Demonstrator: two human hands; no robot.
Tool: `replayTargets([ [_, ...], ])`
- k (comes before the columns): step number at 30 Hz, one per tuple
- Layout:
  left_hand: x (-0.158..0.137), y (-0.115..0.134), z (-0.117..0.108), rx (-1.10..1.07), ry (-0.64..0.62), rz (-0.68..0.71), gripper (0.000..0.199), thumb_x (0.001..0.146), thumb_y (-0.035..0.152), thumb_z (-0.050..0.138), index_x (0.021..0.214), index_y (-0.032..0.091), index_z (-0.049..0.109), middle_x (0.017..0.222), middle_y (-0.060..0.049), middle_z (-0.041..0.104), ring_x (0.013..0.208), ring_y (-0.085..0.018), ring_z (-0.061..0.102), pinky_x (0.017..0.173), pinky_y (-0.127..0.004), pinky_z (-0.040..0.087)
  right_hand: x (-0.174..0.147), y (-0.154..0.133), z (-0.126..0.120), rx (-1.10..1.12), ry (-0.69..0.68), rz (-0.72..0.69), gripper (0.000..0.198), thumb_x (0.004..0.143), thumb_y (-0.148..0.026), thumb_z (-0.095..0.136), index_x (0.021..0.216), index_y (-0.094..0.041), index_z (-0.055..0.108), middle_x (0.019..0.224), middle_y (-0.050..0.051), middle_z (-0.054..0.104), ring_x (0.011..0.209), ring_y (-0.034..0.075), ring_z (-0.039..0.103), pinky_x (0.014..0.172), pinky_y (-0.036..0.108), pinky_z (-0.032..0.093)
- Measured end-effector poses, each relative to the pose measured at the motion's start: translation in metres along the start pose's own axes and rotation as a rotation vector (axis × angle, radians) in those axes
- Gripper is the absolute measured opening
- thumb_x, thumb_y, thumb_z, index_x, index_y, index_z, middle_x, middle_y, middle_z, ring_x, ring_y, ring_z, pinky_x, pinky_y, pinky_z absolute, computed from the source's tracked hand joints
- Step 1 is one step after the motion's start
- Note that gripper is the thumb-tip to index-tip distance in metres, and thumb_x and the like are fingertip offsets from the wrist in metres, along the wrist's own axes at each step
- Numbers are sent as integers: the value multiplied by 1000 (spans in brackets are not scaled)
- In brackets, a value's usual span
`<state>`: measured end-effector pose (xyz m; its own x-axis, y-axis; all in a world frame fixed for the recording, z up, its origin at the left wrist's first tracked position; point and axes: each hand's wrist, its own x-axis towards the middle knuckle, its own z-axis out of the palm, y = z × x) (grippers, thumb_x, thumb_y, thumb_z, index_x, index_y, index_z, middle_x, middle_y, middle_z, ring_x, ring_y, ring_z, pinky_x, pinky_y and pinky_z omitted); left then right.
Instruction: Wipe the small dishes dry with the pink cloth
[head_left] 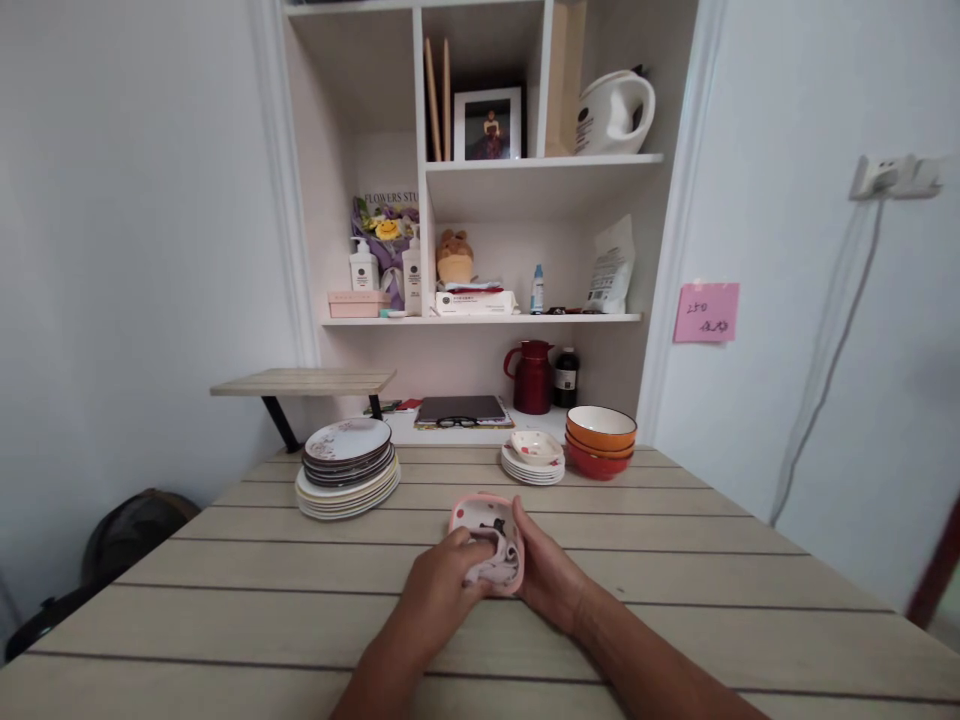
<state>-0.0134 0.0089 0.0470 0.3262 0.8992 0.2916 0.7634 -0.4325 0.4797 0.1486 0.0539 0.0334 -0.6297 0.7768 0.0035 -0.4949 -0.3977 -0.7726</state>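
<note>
A small pink-rimmed bowl (465, 512) with red dots and a dark figure inside is tilted toward me, low over the middle of the table. My right hand (551, 570) grips its right side, thumb along the rim and the other fingers hidden behind it. Bunched inside the bowl is a pale pinkish cloth (501, 568). My left hand (450, 580) is closed on this cloth, pressing it against the bowl's inner face; some of its fingertips are covered by the folds.
On the slatted table (675, 580), stacked plates (349, 470) stand at left. Small white dishes (532, 465) and orange and red bowls (600, 440) are stacked at back right. Behind are a closed laptop (461, 409), glasses (456, 422) and a red jug (532, 378). A raised wooden shelf (304, 381) overhangs back left.
</note>
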Motion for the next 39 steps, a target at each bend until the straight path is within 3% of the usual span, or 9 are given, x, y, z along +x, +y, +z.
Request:
replayTargets([
  [4, 4, 0, 4, -1, 125, -131, 27, 83, 21, 59, 107, 30, 67, 117, 1, 65, 106, -16, 60, 87, -24, 43, -2, 0, 1, -21, -13, 2, 55, 88, -63, 47, 128, -27, 56, 118, 10, 69, 102, 27, 66, 86, 48, 51],
  [9, 8, 3, 8, 43, 275, -342, 36, 85, 23, 57, 121, 27, 61, 114, -3, 65, 101, -17, 62, 84, -23, 44, -5, -2, 8, -16, -48, -42, 51, 90, -60, 47, 127, -26, 57, 122, 10, 67, 106, 28, 63, 88, 50, 50],
  [12, 8, 3, 11, 21, 314, -293, 44, 84, 17, 56, 126, 28, 58, 121, -3, 61, 109, -17, 59, 90, -24, 44, -5, -1, 9, -29, -24, -33, 51, 90, -60, 47, 127, -26, 57, 116, 9, 70, 103, 27, 65, 86, 46, 51],
  [16, 5, 3, 15, 19, 276, -92, 54, 79, 7, 54, 125, 34, 59, 132, 0, 55, 117, -16, 55, 96, -25, 43, -5, 1, 7, -34, -9, -27, 51, 89, -58, 49, 129, -27, 56, 119, 8, 69, 106, 25, 64, 89, 43, 50],
  [20, 3, 5, 14, 32, 179, 9, 56, 75, 4, 52, 121, 34, 61, 123, 1, 58, 111, -17, 56, 92, -26, 45, -5, 1, 5, -5, -11, 6, 57, 89, -63, 47, 128, -23, 58, 123, 10, 68, 109, 26, 64, 93, 44, 48],
  [25, 0, 7, 5, 115, 66, 89, 55, 75, 4, 49, 118, 36, 63, 115, 0, 57, 101, -15, 59, 84, -23, 46, -3, -2, 1, 19, 7, 78, 69, 86, -71, 40, 119, -15, 64, 110, 14, 73, 98, 26, 68, 86, 43, 51],
  [31, 1, 10, 0, 383, 50, 14, 32, 89, 19, 47, 109, 34, 68, 112, -2, 60, 96, -19, 59, 79, -27, 43, 1, -1, -4, 64, -41, 61, 62, 89, -67, 41, 121, -19, 62, 114, 12, 72, 101, 26, 67, 92, 48, 49],
  [39, 1, 6, 1, 530, 171, -87, 31, 91, 19, 46, 110, 32, 66, 108, -3, 61, 95, -20, 57, 79, -28, 41, 1, 0, -4, 44, -86, 41, 62, 88, -66, 44, 126, -19, 58, 114, 12, 71, 101, 28, 68, 96, 51, 46],
])
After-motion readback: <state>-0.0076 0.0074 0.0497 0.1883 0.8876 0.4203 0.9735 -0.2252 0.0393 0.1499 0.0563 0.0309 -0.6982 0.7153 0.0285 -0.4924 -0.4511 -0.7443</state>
